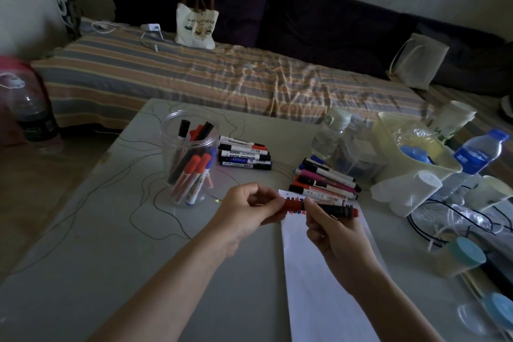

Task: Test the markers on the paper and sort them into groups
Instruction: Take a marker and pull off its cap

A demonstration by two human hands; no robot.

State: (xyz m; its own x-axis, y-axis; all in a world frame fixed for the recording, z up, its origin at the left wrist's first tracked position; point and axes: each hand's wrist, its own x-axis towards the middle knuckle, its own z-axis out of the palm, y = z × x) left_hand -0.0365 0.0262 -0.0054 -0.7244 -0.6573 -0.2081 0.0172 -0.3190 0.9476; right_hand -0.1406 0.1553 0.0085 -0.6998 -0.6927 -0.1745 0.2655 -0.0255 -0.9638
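Observation:
Both hands hold one red marker point(340, 209) level above the top of the white paper point(319, 286). My left hand point(247, 212) pinches its red cap end, and my right hand point(330, 228) grips the dark barrel. Small red and blue test marks point(291, 198) show on the paper's upper edge. A clear jar point(188, 164) with several markers stands left of the hands. One flat group of markers point(245, 156) lies behind the hands, and another group of markers point(324, 179) lies at the paper's top right.
At the right of the table point(111, 244) stand water bottles point(330, 133), a yellow plastic tub point(410, 147), a white roll point(408, 194), cables point(458, 219) and blue-lidded containers point(460, 257). A striped sofa point(194, 78) with a tote bag point(197, 25) lies beyond.

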